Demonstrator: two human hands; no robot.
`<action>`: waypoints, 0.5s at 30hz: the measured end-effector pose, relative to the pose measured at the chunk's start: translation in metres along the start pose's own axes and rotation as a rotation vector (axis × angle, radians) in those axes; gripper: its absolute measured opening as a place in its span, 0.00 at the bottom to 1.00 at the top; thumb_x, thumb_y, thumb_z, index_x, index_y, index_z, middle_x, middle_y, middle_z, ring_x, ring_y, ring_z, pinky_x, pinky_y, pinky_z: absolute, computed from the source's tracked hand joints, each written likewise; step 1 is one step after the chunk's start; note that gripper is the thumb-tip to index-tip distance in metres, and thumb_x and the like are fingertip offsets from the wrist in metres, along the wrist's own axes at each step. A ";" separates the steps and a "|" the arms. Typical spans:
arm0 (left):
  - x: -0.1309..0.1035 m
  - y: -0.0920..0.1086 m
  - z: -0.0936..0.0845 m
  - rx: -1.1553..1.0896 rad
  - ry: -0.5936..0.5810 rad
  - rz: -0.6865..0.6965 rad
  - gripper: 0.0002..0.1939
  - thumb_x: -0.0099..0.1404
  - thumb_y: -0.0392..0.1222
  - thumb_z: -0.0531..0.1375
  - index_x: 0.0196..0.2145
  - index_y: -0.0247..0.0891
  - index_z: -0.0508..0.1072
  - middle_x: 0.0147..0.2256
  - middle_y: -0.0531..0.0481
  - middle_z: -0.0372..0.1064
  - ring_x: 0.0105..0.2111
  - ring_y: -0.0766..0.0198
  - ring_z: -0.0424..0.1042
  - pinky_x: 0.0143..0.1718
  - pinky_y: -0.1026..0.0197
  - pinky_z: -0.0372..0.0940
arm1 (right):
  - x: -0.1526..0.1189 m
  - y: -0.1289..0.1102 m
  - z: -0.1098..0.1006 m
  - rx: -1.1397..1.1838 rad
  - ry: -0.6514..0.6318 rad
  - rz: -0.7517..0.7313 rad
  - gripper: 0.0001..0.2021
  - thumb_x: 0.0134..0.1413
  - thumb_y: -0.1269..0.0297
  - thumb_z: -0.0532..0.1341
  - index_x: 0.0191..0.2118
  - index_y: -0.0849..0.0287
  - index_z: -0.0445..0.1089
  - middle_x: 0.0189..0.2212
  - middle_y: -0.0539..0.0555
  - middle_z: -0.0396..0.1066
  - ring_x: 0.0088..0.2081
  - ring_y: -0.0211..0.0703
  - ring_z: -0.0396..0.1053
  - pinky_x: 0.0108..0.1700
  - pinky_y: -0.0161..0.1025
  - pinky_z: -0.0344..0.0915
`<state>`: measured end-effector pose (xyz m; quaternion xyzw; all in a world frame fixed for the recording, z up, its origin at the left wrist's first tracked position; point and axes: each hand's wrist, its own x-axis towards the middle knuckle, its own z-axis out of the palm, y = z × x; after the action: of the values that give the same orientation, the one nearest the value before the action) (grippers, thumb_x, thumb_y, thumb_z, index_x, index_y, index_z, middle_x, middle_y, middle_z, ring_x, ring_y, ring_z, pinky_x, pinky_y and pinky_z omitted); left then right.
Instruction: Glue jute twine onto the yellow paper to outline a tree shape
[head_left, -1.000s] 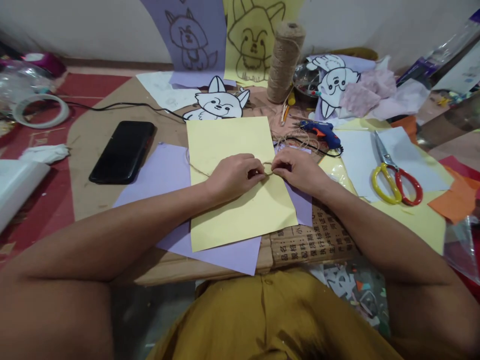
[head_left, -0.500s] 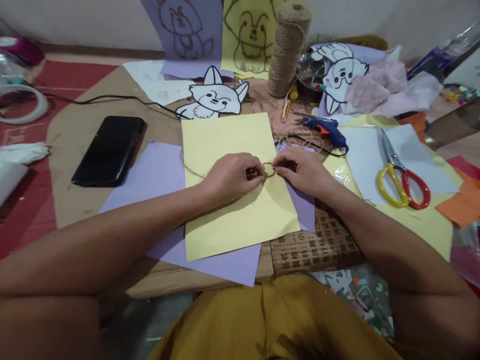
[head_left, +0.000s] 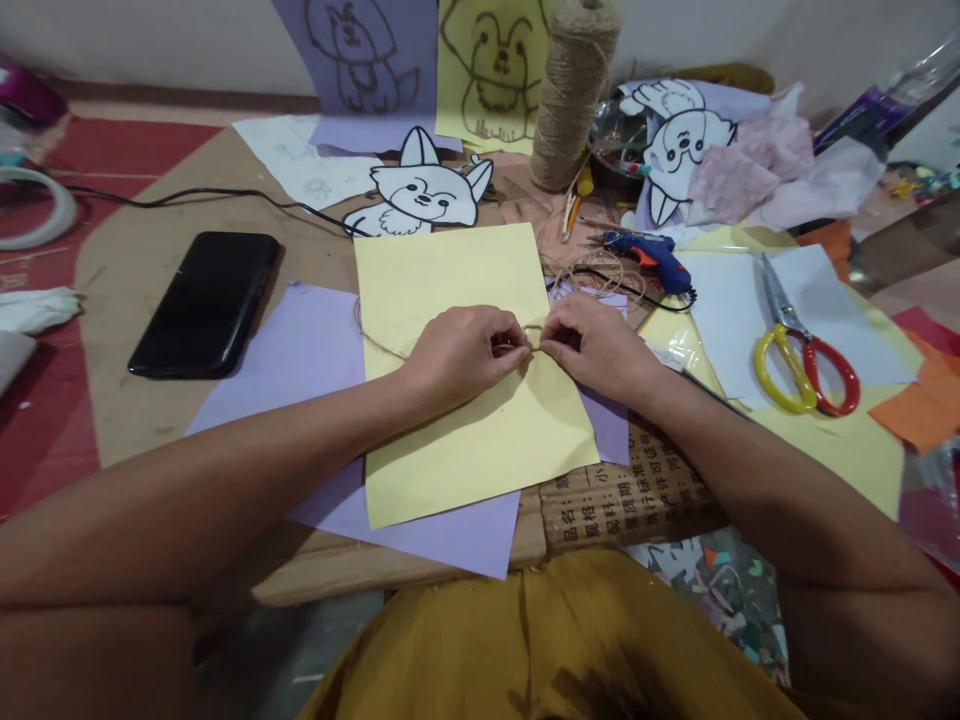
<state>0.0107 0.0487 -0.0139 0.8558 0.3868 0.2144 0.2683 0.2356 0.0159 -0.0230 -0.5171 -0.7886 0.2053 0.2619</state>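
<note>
My left hand (head_left: 472, 348) pinches a thin brown twine (head_left: 382, 344), which trails out to the left over a yellow sheet of paper (head_left: 442, 465). Close beside it, my right hand (head_left: 600, 345) is pinched on the same twine, and a small loop shows between the two sets of fingertips. Both hands are just above the yellow sheet, which lies over a purple sheet (head_left: 262, 350). Behind my right hand are loose coils of twine (head_left: 592, 275). A tall twine spool (head_left: 574, 100) stands upright at the back.
A black phone (head_left: 206, 305) lies at left. Scissors (head_left: 802, 350) with yellow and red handles rest on paper at right. A blue glue gun (head_left: 652, 262) with a cord is behind my right hand. A cut-out paper fox (head_left: 427, 190) lies beyond the yellow sheet.
My fingertips have come closer together, and the loop of twine between them looks smaller. My right hand has shifted slightly left. The whole view has moved a little.
</note>
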 end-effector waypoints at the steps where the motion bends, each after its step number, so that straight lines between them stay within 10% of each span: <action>1: 0.000 0.001 0.000 0.006 -0.003 -0.013 0.03 0.66 0.37 0.67 0.35 0.38 0.83 0.34 0.48 0.83 0.31 0.62 0.77 0.33 0.61 0.65 | 0.000 0.001 0.000 0.002 0.004 -0.003 0.07 0.59 0.73 0.66 0.33 0.54 0.71 0.36 0.54 0.72 0.41 0.48 0.70 0.43 0.46 0.66; 15: 0.004 0.008 -0.001 0.039 -0.021 -0.102 0.03 0.63 0.37 0.66 0.32 0.39 0.82 0.31 0.50 0.82 0.29 0.60 0.75 0.31 0.59 0.61 | 0.001 0.003 -0.005 0.073 0.011 0.005 0.06 0.59 0.74 0.66 0.35 0.54 0.74 0.37 0.53 0.74 0.40 0.46 0.71 0.43 0.45 0.67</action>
<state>0.0167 0.0479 -0.0072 0.8422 0.4311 0.1839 0.2664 0.2404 0.0183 -0.0205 -0.5102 -0.7780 0.2316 0.2842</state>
